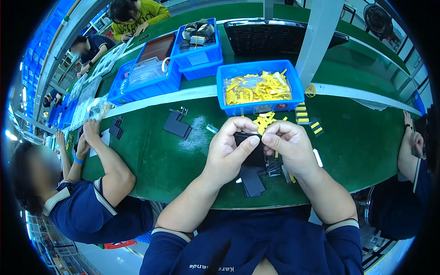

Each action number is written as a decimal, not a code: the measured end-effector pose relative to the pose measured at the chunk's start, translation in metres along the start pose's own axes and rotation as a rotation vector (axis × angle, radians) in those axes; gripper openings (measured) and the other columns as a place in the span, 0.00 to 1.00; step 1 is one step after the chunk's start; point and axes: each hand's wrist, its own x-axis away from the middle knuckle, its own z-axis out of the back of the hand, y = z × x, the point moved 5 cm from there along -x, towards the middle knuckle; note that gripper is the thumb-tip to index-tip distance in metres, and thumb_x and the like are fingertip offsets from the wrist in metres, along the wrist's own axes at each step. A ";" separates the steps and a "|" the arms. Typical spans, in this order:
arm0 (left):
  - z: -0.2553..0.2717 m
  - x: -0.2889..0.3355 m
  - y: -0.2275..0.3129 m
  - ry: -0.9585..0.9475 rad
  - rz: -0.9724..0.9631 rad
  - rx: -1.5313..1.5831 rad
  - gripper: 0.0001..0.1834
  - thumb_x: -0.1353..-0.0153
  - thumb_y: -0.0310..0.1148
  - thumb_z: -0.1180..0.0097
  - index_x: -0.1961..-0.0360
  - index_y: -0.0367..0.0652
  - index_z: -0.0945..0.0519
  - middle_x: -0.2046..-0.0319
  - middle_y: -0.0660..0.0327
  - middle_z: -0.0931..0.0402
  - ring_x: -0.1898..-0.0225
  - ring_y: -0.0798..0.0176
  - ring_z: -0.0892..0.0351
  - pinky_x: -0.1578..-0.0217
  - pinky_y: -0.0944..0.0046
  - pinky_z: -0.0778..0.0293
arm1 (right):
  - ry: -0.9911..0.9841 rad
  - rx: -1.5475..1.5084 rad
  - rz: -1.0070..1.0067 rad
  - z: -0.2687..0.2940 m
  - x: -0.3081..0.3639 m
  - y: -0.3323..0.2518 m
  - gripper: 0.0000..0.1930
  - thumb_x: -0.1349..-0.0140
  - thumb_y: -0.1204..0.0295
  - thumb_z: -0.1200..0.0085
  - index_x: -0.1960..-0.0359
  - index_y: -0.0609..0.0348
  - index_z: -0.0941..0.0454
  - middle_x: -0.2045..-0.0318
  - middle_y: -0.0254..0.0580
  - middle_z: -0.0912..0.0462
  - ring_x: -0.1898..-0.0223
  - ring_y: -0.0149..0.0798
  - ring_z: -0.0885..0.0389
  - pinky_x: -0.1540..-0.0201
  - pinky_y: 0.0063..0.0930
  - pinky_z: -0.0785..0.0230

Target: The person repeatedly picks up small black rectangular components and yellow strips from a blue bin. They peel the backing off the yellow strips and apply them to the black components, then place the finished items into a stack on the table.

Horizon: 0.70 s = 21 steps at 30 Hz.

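Note:
My left hand (228,149) grips a thin, flat black piece (255,159) by its upper edge, thumb on top. Pressed close against it, my right hand (289,145) pinches at the same piece's upper right corner; whether anything small sits between those fingertips is hidden. Below the hands, dark flat pieces (251,181) lie in a small stack near the table's front edge. Small clear and dark strips (274,168) are scattered beside them. Just beyond my fingers is a loose heap of yellow tabs (265,120).
A blue bin (221,107) full of yellow tabs stands behind my hands. L-shaped black pieces (178,124) lie on the green table (156,160) to the left, near white shreds (195,133). Black-and-yellow pieces (316,127) lie right. A co-worker (91,201) sits left; another person's hand (416,143) shows right.

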 end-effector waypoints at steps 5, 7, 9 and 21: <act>0.005 -0.003 -0.005 0.045 0.088 0.000 0.19 0.43 0.24 0.44 0.50 0.38 0.33 0.62 0.63 0.30 0.57 0.72 0.32 0.54 0.71 0.34 | -0.009 0.030 0.028 0.004 -0.005 -0.002 0.08 0.41 0.70 0.42 0.67 0.63 0.23 0.74 0.32 0.23 0.73 0.22 0.27 0.68 0.15 0.33; 0.007 -0.004 -0.004 0.068 0.067 -0.056 0.21 0.43 0.22 0.43 0.49 0.37 0.33 0.63 0.62 0.30 0.58 0.71 0.31 0.54 0.71 0.33 | 0.002 0.180 0.030 0.004 -0.004 0.000 0.07 0.43 0.73 0.41 0.66 0.63 0.23 0.74 0.32 0.23 0.72 0.22 0.26 0.68 0.16 0.32; 0.008 -0.004 -0.005 0.074 -0.008 -0.157 0.23 0.44 0.21 0.43 0.47 0.38 0.33 0.64 0.62 0.30 0.59 0.71 0.30 0.55 0.70 0.32 | 0.008 0.281 0.027 0.005 -0.004 0.002 0.07 0.45 0.75 0.40 0.66 0.64 0.24 0.73 0.32 0.22 0.72 0.22 0.26 0.68 0.16 0.32; 0.007 -0.002 -0.008 0.066 0.145 -0.175 0.11 0.39 0.28 0.46 0.58 0.33 0.27 0.69 0.58 0.22 0.66 0.71 0.23 0.65 0.70 0.27 | 0.134 0.201 0.170 0.011 -0.005 -0.002 0.09 0.46 0.79 0.42 0.63 0.65 0.24 0.71 0.33 0.22 0.69 0.23 0.24 0.65 0.18 0.31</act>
